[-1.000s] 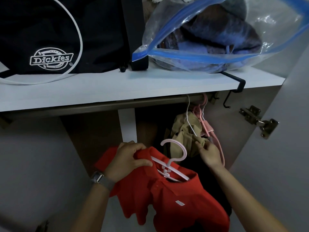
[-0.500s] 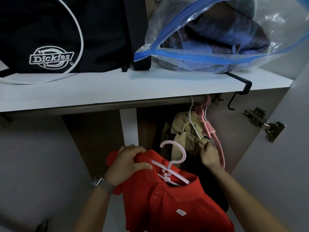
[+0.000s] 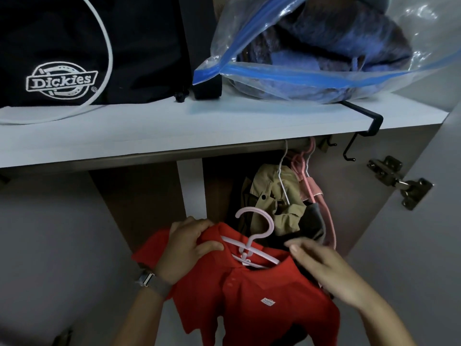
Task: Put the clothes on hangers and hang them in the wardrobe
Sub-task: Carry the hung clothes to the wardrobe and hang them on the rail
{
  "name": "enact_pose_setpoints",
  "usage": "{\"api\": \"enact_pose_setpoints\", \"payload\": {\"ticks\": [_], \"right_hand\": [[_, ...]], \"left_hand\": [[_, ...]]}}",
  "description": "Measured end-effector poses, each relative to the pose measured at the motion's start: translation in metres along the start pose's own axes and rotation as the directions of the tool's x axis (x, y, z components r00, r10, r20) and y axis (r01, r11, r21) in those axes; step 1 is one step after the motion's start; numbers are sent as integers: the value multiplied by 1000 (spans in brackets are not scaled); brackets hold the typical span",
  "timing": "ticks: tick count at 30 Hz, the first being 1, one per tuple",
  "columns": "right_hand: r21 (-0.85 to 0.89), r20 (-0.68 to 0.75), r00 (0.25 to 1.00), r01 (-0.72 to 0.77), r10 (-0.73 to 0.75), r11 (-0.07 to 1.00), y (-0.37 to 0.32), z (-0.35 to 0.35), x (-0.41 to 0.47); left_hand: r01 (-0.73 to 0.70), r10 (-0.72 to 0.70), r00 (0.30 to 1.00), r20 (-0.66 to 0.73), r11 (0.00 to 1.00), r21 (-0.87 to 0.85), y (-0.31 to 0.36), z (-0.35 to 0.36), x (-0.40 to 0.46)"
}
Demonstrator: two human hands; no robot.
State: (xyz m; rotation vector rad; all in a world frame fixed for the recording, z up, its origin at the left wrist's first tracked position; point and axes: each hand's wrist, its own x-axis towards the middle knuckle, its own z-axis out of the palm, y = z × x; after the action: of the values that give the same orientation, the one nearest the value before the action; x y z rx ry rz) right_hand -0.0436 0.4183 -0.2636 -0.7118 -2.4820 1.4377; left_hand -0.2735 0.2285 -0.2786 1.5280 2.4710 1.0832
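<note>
We hold a red polo shirt (image 3: 254, 295) on a pink hanger (image 3: 254, 236) below the wardrobe rail (image 3: 174, 152).

Above us the white shelf (image 3: 149, 131) carries a black bag (image 3: 74, 46) and a clear storage bag (image 3: 324, 46). A khaki garment (image 3: 274, 196) hangs on the rail. Our left hand (image 3: 187, 248) grips the shirt's shoulder; our right hand (image 3: 324, 270) lies flat, fingers straight, against the other shoulder.
</note>
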Motion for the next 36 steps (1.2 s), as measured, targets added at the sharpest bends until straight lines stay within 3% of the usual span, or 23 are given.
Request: {"api": "enact_pose_setpoints", "payload": {"ticks": [3, 10, 15, 21, 30, 36], "right_hand": [[-10, 46, 997, 59, -58, 998, -2, 11, -17], [-292, -171, 979, 54, -108, 955, 11, 33, -20], [-288, -253, 964, 4, -80, 958, 14, 39, -22], [-337, -249, 968, -64, -23, 939, 23, 51, -20], [-300, -255, 967, -69, -10, 951, 15, 41, 18], [-202, -407, 913, -103, 12, 974, -8, 22, 64]], "left_hand": [[12, -12, 1000, -14, 1000, 5, -2, 8, 5], [12, -12, 997, -71, 1000, 7, 3, 15, 11], [50, -51, 993, -106, 999, -17, 4, 26, 4], [85, -89, 994, -63, 995, -57, -9, 34, -15], [61, -60, 996, -60, 998, 11, -34, 24, -24], [66, -65, 995, -77, 998, 4, -36, 10, -22]]}}
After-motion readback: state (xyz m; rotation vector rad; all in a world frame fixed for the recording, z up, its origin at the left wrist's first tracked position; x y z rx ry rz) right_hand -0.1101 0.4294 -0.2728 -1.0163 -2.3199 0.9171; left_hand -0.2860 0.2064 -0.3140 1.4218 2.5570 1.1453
